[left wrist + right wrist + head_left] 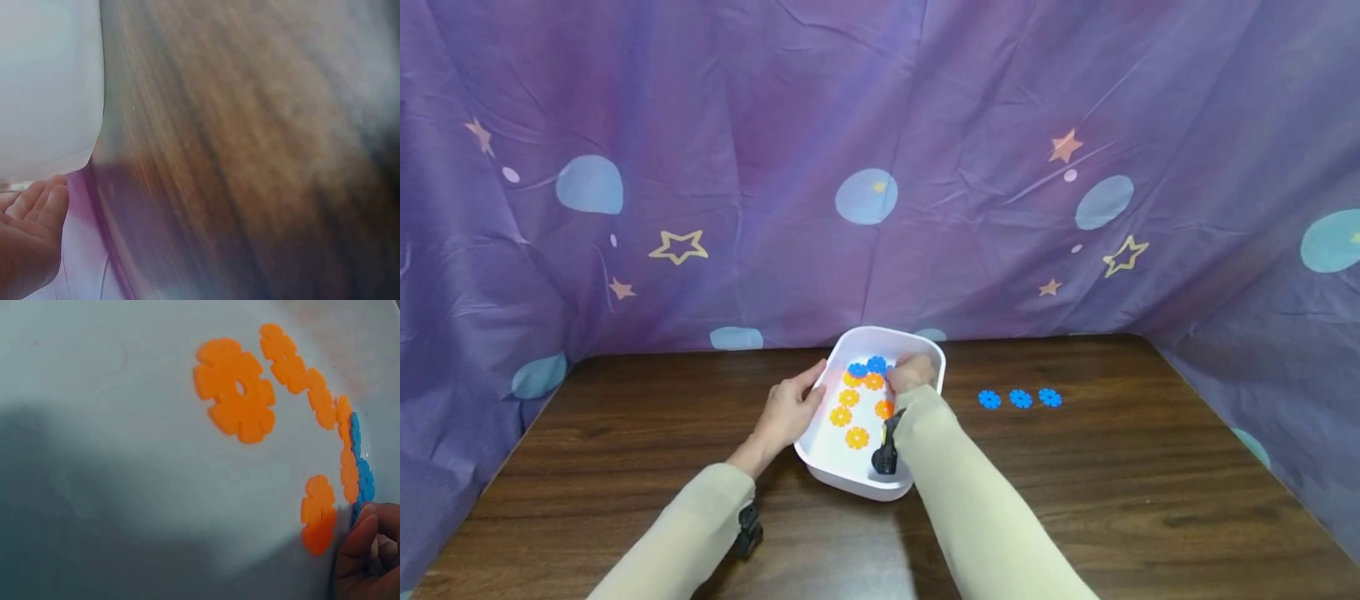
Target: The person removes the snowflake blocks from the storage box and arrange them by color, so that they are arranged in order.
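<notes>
The bin (859, 486) sits at frame centre, long axis running up the frame, leaning right. Blue discs (877, 364) lie inside near its upper end, just left of the right hand (913, 372), the nearer hand. Its curled fingers and thumb pinch one blue disc. The left hand (786, 408), fingers nearly straight, grips the left rim.

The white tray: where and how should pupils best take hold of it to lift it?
Probably the white tray by its rim midway along both long sides, one hand coming from each side. It is longer than wide, and its raised walls offer an edge; the left hand is already on the left rim. Orange discs lie inside, so a level lift seems wise.
</notes>
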A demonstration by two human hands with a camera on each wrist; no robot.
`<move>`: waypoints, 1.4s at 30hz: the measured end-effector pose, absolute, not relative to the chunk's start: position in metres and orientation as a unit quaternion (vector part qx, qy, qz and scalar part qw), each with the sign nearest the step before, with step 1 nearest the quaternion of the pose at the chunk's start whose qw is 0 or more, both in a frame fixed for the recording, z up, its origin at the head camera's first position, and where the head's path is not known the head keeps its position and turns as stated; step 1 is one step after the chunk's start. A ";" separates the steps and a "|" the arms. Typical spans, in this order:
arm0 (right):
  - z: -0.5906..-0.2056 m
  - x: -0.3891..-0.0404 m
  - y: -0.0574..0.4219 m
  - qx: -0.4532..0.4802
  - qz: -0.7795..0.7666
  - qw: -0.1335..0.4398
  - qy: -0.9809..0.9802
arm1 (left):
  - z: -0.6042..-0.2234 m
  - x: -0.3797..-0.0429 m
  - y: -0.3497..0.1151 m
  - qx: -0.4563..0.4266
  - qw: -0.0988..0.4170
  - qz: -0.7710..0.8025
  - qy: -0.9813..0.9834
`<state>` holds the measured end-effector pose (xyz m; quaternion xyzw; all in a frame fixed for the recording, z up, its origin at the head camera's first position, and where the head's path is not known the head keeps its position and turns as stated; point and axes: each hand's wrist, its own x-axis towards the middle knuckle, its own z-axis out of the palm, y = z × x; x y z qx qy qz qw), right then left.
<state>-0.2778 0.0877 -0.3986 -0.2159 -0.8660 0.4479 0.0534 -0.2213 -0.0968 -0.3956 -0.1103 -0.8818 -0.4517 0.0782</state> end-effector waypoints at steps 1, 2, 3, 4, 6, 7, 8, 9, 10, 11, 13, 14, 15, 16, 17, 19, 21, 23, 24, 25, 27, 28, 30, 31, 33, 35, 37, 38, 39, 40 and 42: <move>-0.399 -0.278 0.088 -0.212 0.441 0.053 -0.871 | -0.396 -0.221 -0.097 -0.108 0.077 -0.454 -0.881; -0.399 -0.278 0.087 -0.210 0.436 0.053 -0.874 | -0.396 -0.221 -0.097 -0.108 0.077 -0.454 -0.881; -0.399 -0.278 0.087 -0.207 0.432 0.052 -0.876 | -0.396 -0.221 -0.097 -0.107 0.076 -0.456 -0.880; -0.399 -0.279 0.087 -0.202 0.423 0.049 -0.882 | -0.396 -0.221 -0.097 -0.107 0.074 -0.457 -0.880; -0.399 -0.280 0.087 -0.197 0.405 0.046 -0.892 | -0.395 -0.221 -0.097 -0.105 0.070 -0.459 -0.879; -0.398 -0.281 0.087 -0.197 0.399 0.042 -0.894 | -0.394 -0.221 -0.097 -0.102 0.066 -0.462 -0.879; -0.398 -0.282 0.086 -0.198 0.393 0.037 -0.897 | -0.394 -0.221 -0.097 -0.102 0.064 -0.462 -0.879; -0.398 -0.282 0.086 -0.198 0.387 0.034 -0.900 | -0.394 -0.221 -0.097 -0.102 0.062 -0.463 -0.879; -0.398 -0.283 0.085 -0.199 0.381 0.030 -0.902 | -0.394 -0.221 -0.097 -0.101 0.061 -0.463 -0.879; -0.399 -0.284 0.085 -0.198 0.374 0.028 -0.906 | -0.394 -0.221 -0.097 -0.101 0.061 -0.462 -0.879; -0.399 -0.285 0.084 -0.199 0.369 0.023 -0.908 | -0.395 -0.222 -0.097 -0.101 0.060 -0.462 -0.879; -0.399 -0.285 0.084 -0.198 0.366 0.023 -0.909 | -0.395 -0.222 -0.097 -0.102 0.060 -0.461 -0.879; -0.399 -0.285 0.084 -0.197 0.365 0.024 -0.909 | -0.395 -0.222 -0.097 -0.101 0.060 -0.461 -0.880; -0.398 -0.285 0.084 -0.197 0.365 0.023 -0.910 | -0.394 -0.222 -0.097 -0.100 0.060 -0.461 -0.880; -0.398 -0.285 0.083 -0.196 0.364 0.024 -0.910 | -0.394 -0.221 -0.097 -0.101 0.059 -0.461 -0.880; -0.397 -0.284 0.082 -0.195 0.362 0.025 -0.911 | -0.394 -0.222 -0.098 -0.101 0.060 -0.459 -0.881; -0.396 -0.282 0.081 -0.194 0.358 0.028 -0.913 | -0.394 -0.221 -0.098 -0.101 0.061 -0.458 -0.881; -0.395 -0.281 0.081 -0.194 0.359 0.029 -0.913 | -0.394 -0.221 -0.097 -0.101 0.062 -0.459 -0.880; -0.395 -0.281 0.080 -0.193 0.358 0.029 -0.913 | -0.394 -0.221 -0.097 -0.101 0.062 -0.459 -0.880; -0.394 -0.280 0.080 -0.191 0.362 0.031 -0.912 | -0.393 -0.221 -0.097 -0.100 0.061 -0.460 -0.880; -0.394 -0.279 0.080 -0.188 0.369 0.031 -0.910 | -0.393 -0.221 -0.097 -0.100 0.060 -0.461 -0.880; -0.394 -0.279 0.080 -0.187 0.376 0.030 -0.907 | -0.393 -0.221 -0.097 -0.100 0.060 -0.462 -0.879; -0.393 -0.278 0.081 -0.182 0.384 0.033 -0.905 | -0.394 -0.221 -0.097 -0.100 0.062 -0.461 -0.880; -0.393 -0.277 0.081 -0.180 0.390 0.035 -0.902 | -0.394 -0.221 -0.097 -0.102 0.065 -0.460 -0.880; -0.392 -0.275 0.080 -0.181 0.403 0.036 -0.897 | -0.395 -0.221 -0.097 -0.104 0.071 -0.457 -0.880; -0.391 -0.274 0.080 -0.180 0.418 0.035 -0.890 | -0.396 -0.221 -0.097 -0.103 0.075 -0.455 -0.881; -0.390 -0.276 0.079 -0.184 0.455 0.022 -0.871 | -0.397 -0.222 -0.096 -0.105 0.081 -0.451 -0.882; -0.391 -0.279 0.079 -0.185 0.477 0.012 -0.859 | -0.397 -0.222 -0.096 -0.106 0.081 -0.450 -0.883; -0.393 -0.282 0.079 -0.180 0.497 0.005 -0.849 | -0.397 -0.222 -0.096 -0.104 0.079 -0.450 -0.883; -0.396 -0.287 0.080 -0.177 0.522 -0.002 -0.834 | -0.397 -0.222 -0.096 -0.105 0.079 -0.449 -0.884; -0.407 -0.298 0.083 -0.132 0.582 0.006 -0.802 | -0.396 -0.222 -0.096 -0.108 0.080 -0.448 -0.884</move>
